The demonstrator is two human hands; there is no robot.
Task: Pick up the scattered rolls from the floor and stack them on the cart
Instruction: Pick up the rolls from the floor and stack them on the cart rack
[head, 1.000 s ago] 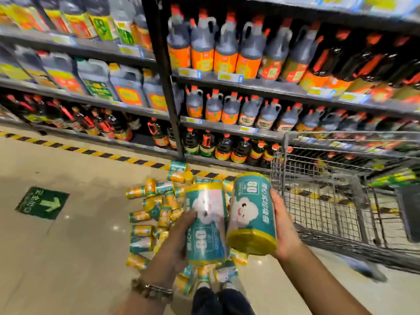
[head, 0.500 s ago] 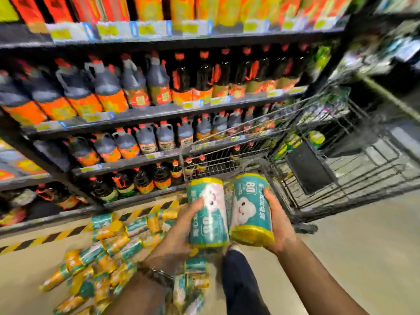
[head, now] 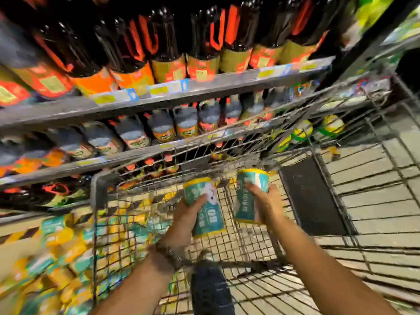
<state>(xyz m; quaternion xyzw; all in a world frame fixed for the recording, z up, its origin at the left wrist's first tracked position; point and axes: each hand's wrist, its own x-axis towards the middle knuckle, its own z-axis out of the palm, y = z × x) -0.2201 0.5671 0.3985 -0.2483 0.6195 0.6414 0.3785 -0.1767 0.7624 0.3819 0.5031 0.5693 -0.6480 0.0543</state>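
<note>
- Two rolls hang over the cart in our grasp. The left hand has its fingers curled round the left-hand roll, and the right hand clasps the right-hand roll. Both rolls are tilted, yellow caps up.
- A second ago we were holding this same pair above the heap on the floor, with the cart off to our right. We have since turned, and the wire basket now fills the view beneath our forearms.
- For the task, we judge the pick-up and carry of this pair as good as done and the set-down as the step in hand. Neither roll appears to touch the wire bottom yet.
- Plenty remains: the scattered rolls lie in a teal-and-yellow drift on the floor to our left, partly seen through the cart's mesh side.
- Inside the basket a dark flat panel sits just right of our hands. Yellow-and-green shapes show at the far end, too blurred for us to name.
- Around us is a shop aisle. Shelves with price tags carry rows of dark bottles with orange and red labels, and yellow-and-black tape runs along the shelf foot. Much of the scene is smeared by motion.
</note>
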